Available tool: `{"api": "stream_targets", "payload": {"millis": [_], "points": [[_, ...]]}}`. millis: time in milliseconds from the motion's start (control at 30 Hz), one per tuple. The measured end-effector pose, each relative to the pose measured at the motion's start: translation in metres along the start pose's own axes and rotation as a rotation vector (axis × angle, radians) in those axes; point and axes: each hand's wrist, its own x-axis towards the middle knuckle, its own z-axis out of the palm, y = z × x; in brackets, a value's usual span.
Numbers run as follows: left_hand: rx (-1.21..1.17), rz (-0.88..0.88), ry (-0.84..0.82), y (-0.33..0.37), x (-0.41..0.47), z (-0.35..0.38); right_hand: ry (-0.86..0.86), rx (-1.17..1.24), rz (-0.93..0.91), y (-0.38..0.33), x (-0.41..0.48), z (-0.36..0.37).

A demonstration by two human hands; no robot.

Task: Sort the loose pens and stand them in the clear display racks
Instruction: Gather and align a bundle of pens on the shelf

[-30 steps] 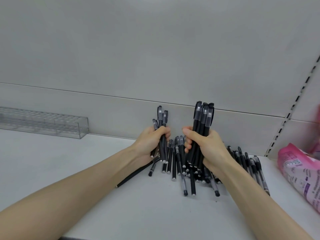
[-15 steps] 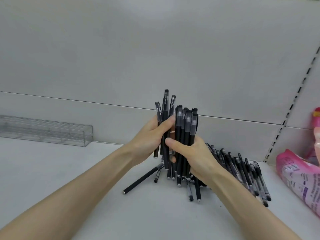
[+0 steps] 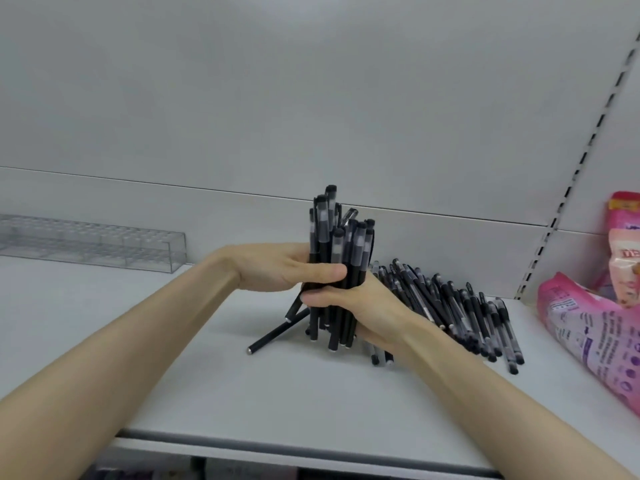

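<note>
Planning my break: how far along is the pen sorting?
Done: nothing racked; no pens show in the clear rack. In hand: left hand and right hand grip one upright pen bundle. Left: the loose pile on the shelf, then racking everything.

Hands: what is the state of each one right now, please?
Left hand: closed, gripping the upright bundle of pens.
Right hand: closed, gripping the same bundle lower down.

Shelf [image 3: 121,323] free on L up to rack [image 3: 90,245]; pens [image 3: 460,306], bags [image 3: 595,334] block R.
</note>
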Motion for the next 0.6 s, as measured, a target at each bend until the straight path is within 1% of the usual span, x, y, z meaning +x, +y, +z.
{"api": "stream_targets", "payload": {"millis": [67,133,200,267,300,367,433,500,600], "points": [[0.02,-0.014,-0.004,0.001,-0.004,-0.004,0.005,-0.001,-0.01,0.001,0.001,0.004],[-0.012,0.019,0.038,0.005,-0.006,-0.005,0.01,0.016,-0.026,-0.001,0.002,0.007],[-0.167,0.072,0.145,0.008,-0.004,-0.004,-0.005,0.039,-0.004,-0.001,0.0,0.009],[-0.374,0.089,0.308,0.009,-0.001,-0.003,-0.005,0.041,0.04,0.0,-0.001,0.01],[-0.437,0.091,0.371,0.011,0.0,-0.002,0.008,0.048,0.052,0.0,-0.001,0.011],[-0.463,0.118,0.447,0.014,0.003,0.003,0.033,0.037,0.035,0.0,-0.001,0.01],[-0.4,0.142,0.508,0.015,0.004,0.009,0.029,-0.05,0.004,0.002,-0.001,0.01],[-0.344,0.142,0.48,0.012,0.003,0.016,0.046,-0.132,-0.019,0.007,-0.002,0.01],[-0.395,0.138,0.415,0.007,0.0,0.021,0.08,-0.194,-0.053,0.012,-0.003,0.009]]}}
